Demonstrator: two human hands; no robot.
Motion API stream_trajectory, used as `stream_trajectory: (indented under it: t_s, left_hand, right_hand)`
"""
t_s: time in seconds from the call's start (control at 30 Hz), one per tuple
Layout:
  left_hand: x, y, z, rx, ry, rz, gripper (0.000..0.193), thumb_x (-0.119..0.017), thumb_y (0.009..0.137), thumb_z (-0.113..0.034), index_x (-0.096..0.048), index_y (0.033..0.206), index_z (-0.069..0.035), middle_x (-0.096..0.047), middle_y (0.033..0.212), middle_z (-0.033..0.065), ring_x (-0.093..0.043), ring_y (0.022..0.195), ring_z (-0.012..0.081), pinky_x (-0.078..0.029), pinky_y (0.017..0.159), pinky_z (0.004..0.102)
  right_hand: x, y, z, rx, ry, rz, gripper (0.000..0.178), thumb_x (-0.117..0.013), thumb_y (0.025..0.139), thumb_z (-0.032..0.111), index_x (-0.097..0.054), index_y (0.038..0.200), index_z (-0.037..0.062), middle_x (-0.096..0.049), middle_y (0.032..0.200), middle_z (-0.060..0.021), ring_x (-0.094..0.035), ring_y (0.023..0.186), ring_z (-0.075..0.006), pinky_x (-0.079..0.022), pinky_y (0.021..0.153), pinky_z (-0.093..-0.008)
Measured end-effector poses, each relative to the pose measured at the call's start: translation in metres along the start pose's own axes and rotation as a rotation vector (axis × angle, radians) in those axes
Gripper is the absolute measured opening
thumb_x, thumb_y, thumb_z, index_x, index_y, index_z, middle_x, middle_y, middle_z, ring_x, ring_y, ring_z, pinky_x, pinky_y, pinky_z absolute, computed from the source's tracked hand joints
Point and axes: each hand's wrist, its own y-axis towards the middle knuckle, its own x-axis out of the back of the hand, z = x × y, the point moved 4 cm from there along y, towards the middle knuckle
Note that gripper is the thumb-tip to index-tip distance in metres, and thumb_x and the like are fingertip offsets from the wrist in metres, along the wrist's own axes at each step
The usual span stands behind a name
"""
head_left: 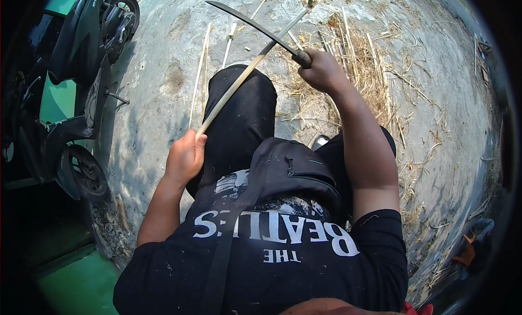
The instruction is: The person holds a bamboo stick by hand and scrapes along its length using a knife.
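My left hand (182, 157) is closed round the near end of a long thin bamboo-like stick (234, 89). The stick slants up and to the right, past my left knee. Its near part is pale, while the stretch beyond the blade looks greyer, with a joint near the far end. In my right hand (323, 70) is the dark handle of a machete (244, 20) with a long curved blade. The blade points to the upper left and crosses the stick just beyond my knee. Whether its edge touches the stick, I cannot tell.
Pale shavings (364, 81) and several thin strips (200, 76) lie on the rough grey ground ahead. A dark motorbike (87, 171) stands at the left beside green surfaces. A black waist bag (293, 168) rests on my lap.
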Motion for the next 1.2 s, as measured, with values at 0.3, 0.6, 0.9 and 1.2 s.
stream_trajectory:
  t_s: [0.3,0.6,0.9,1.2]
  left_hand:
    - [-0.013,0.006,0.001,-0.002,0.034,-0.047,0.039,-0.054,0.107,-0.036,-0.052,0.087,-0.002,-0.062,0.073,0.0272,-0.061,0.071,0.0525,-0.046,0.06,0.0575]
    - [-0.015,0.004,0.003,0.002,0.034,-0.049,0.037,-0.054,0.107,-0.034,-0.051,0.088,-0.002,-0.061,0.07,0.0271,-0.061,0.069,0.0532,-0.046,0.058,0.0571]
    - [-0.015,0.016,0.001,-0.045,0.028,-0.071,0.035,-0.056,0.106,-0.031,-0.051,0.087,-0.002,-0.061,0.071,0.0264,-0.06,0.068,0.0531,-0.046,0.058,0.0576]
    - [-0.002,0.007,-0.014,-0.032,0.128,-0.081,0.034,-0.058,0.105,-0.03,-0.051,0.087,-0.002,-0.062,0.071,0.0255,-0.061,0.067,0.0511,-0.047,0.057,0.0568]
  right_hand:
    - [-0.012,0.009,-0.013,0.119,-0.042,-0.296,0.011,-0.067,0.085,0.02,-0.067,0.091,0.011,-0.068,0.08,-0.0202,-0.067,0.077,-0.0429,-0.053,0.068,-0.0501]
    - [-0.028,-0.016,0.044,0.279,-0.224,-0.11,0.013,-0.07,0.081,0.019,-0.067,0.089,0.0103,-0.07,0.08,-0.0173,-0.069,0.08,-0.0413,-0.055,0.071,-0.0506]
    - [0.007,0.004,0.002,0.008,-0.059,-0.147,0.02,-0.066,0.085,0.021,-0.073,0.101,0.0118,-0.073,0.092,-0.0201,-0.071,0.089,-0.0403,-0.057,0.08,-0.0491]
    - [-0.018,-0.014,0.048,0.213,-0.324,-0.039,0.017,-0.071,0.081,0.025,-0.07,0.091,0.0101,-0.072,0.086,-0.0166,-0.072,0.087,-0.0376,-0.057,0.077,-0.0476]
